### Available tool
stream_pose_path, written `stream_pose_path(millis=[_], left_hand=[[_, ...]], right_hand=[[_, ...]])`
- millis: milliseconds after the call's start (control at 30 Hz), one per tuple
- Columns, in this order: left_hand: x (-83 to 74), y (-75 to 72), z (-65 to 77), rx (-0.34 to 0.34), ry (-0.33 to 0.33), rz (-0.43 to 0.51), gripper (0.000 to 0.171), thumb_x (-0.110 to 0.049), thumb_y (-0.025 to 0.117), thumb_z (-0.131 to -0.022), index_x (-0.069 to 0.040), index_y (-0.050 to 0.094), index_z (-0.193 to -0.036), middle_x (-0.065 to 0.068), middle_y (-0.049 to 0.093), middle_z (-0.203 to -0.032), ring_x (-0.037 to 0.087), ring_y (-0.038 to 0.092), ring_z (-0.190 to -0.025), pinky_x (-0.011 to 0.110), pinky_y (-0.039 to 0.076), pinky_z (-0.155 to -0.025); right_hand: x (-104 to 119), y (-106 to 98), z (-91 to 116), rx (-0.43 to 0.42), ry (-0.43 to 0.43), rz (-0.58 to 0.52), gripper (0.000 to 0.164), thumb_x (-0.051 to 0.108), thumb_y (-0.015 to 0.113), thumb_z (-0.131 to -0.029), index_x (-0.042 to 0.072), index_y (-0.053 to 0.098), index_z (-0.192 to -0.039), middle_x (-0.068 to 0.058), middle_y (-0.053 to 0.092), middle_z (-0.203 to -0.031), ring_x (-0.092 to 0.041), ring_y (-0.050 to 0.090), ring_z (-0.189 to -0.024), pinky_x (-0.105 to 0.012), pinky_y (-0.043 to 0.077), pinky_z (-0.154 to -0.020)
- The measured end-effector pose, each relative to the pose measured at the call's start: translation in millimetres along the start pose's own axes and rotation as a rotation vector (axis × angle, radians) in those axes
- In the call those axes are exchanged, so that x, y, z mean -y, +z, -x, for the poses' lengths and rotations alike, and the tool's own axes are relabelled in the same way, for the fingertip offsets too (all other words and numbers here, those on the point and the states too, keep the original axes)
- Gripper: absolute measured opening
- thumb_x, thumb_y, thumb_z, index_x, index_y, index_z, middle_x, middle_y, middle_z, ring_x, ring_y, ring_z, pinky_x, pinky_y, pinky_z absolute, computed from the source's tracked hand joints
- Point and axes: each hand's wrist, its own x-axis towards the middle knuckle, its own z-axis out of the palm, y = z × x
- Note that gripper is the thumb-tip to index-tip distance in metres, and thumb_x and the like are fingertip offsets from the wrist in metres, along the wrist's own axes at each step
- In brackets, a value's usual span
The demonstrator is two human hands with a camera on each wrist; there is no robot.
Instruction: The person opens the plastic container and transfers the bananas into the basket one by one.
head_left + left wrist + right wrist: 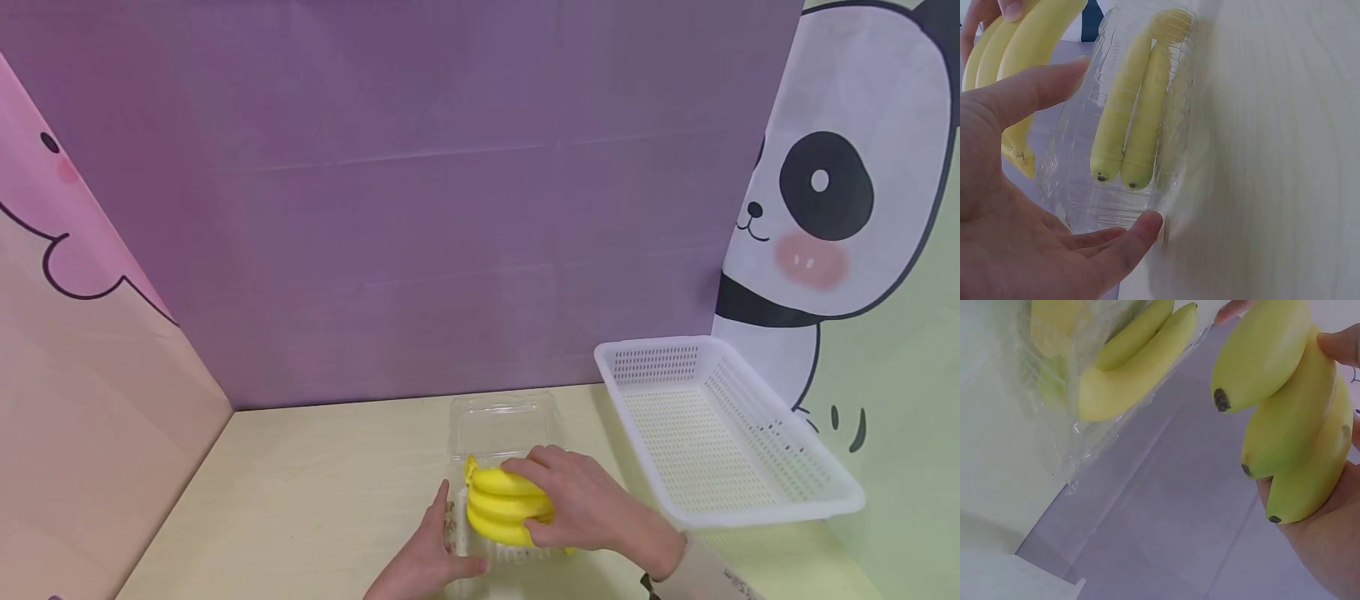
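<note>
My right hand point(577, 504) grips a curved yellow banana bunch point(498, 504) over the clear plastic hinged box point(506, 423) beside my wide-spread left hand point(431, 550); seemingly mid-transfer, next needing a steady box

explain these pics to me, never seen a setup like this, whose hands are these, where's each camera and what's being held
There's no machine here, just one person working bare-handed. The wide picture comes from a camera worn on the head, looking forward and down. The other two come from cameras on the left and right wrists, so things look tilted there.

On the table sits a clear box, its lid open, with bananas inside that show through the plastic. A white basket stands to the right.

The right hand holds a yellow bunch above the box. The left hand is at the box's side, thumb and fingers spread, and holds no fruit.
</note>
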Motion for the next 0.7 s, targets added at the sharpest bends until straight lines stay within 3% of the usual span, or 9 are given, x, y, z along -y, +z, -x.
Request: stream_pose_path(millis=[433, 700], left_hand=[[-0.3, 0.2, 1.4, -0.003, -0.008, 0.016, 0.128, -0.031, 0.089, -0.078, 0.003, -0.003, -0.16, 0.041, 0.019, -0.157, 0.052, 0.041, -0.135, 0.067, 0.037, -0.106], [-2.4, -0.8, 0.3, -0.003, -0.049, 0.013, 0.13, -0.034, 0.09, -0.076, 0.002, -0.003, -0.161, 0.041, 0.018, -0.156, 0.055, 0.037, -0.136, 0.07, 0.034, -0.106]], right_hand=[[2, -12, 1, -0.058, -0.04, 0.035, 0.061, 0.026, 0.081, -0.066, 0.022, 0.064, -0.124, 0.01, 0.056, -0.092, -0.003, 0.045, -0.069, -0.014, 0.036, -0.057], [3, -19, 2, -0.093, -0.047, 0.025, 0.06, 0.024, 0.081, -0.066, 0.023, 0.063, -0.124, 0.011, 0.056, -0.092, -0.003, 0.045, -0.07, -0.014, 0.036, -0.058]])
